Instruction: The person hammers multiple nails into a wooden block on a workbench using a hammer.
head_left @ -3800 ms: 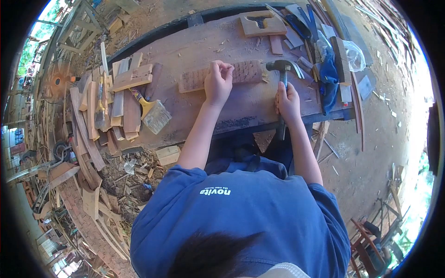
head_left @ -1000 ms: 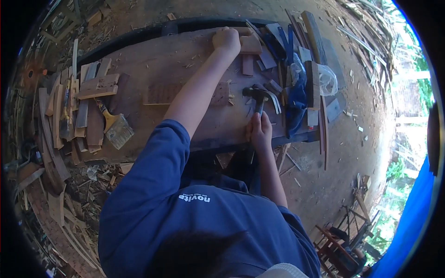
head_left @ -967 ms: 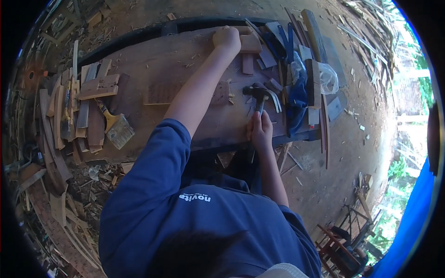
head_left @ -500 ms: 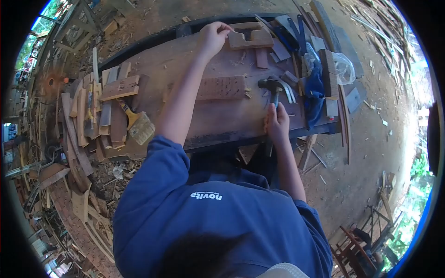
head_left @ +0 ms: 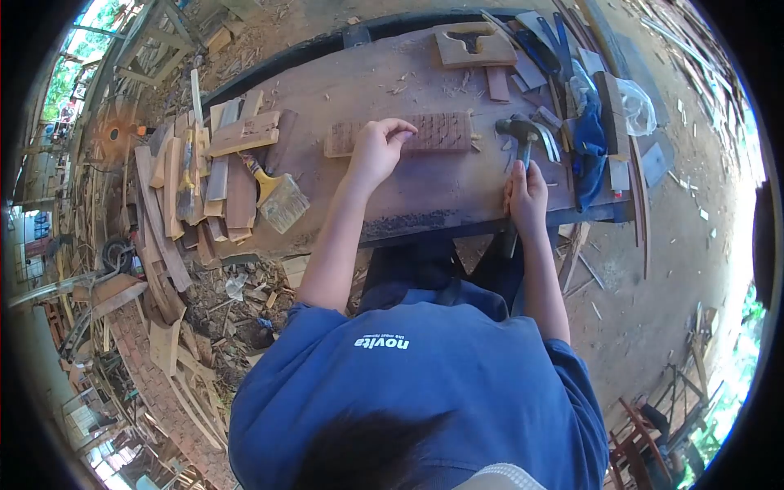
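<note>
My right hand (head_left: 527, 196) is wrapped round the handle of a claw hammer (head_left: 518, 128), whose head points away from me over the workbench (head_left: 343, 204). My left hand (head_left: 380, 152) is over a brown wooden block (head_left: 445, 131), with thumb and forefinger pinched together. Whatever is in the pinch is too small to make out. Rows of small dark marks or nails cover the block's top. Beyond it lies a wooden piece with a shaped cutout (head_left: 482, 55).
On the left, a wide paintbrush (head_left: 282, 202) lies by stacked wood offcuts (head_left: 245, 135). A blue cloth (head_left: 590, 151), a clear plastic bag (head_left: 635, 108) and a handsaw (head_left: 539, 53) crowd the right end. Wood scraps litter the ground.
My left hand has moved back from beside the cutout piece to over the wooden block, fingers still pinched. My right hand keeps the hammer in nearly the same place. The view has shifted slightly.
</note>
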Demonstrator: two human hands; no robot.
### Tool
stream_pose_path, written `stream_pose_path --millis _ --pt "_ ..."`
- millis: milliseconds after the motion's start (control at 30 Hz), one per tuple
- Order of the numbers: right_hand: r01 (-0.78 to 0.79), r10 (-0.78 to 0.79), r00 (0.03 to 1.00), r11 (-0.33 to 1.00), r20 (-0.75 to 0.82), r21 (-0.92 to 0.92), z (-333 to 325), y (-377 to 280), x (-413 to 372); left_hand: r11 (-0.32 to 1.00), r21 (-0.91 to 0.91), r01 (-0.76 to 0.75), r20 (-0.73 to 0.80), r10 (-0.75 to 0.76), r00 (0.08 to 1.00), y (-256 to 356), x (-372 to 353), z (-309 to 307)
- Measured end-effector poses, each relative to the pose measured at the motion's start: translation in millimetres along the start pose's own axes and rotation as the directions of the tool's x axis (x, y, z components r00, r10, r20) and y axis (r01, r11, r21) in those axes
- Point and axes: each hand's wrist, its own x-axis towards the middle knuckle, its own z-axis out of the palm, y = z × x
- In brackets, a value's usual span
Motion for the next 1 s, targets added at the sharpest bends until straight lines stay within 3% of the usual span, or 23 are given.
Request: stream_pose_path --millis 133,200,333,400,500,900,1000 --pt "0.034 -0.034 0.999 0.997 -0.002 -0.063 -3 9 4 0.994 0.026 -0.105 -0.125 0.107 0.986 -14 -2 14" --pt "0.022 -0.022 1.000 1.000 0.005 -0.011 -3 8 4 0.937 0.120 -0.328 -0.171 0.345 0.923 -15 -1 18" --pt "0.010 -0.010 1.000 1.000 -0.003 0.016 -3 9 4 0.919 0.216 -0.330 -0.178 0.369 0.912 -11 -5 18" --pt "0.016 -0.016 1.000 1.000 -0.013 0.002 -3 8 3 0.991 -0.082 -0.105 -0.123 0.094 0.988 -6 -6 14" --pt "0.002 -0.002 1.000 1.000 -0.022 -0.016 -1 1 2 0.988 -0.130 -0.080 -0.167 0.058 0.984 -5 -6 16" --pt "-0.024 0.023 1.000 0.999 -0.021 -0.036 -3 5 4 0.974 0.101 -0.205 -0.405 0.228 0.886 -15 -6 37" --pt "-0.032 0.030 0.999 0.998 -0.025 -0.057 -1 3 4 0.964 0.069 -0.256 -0.452 0.259 0.854 -19 -8 41"
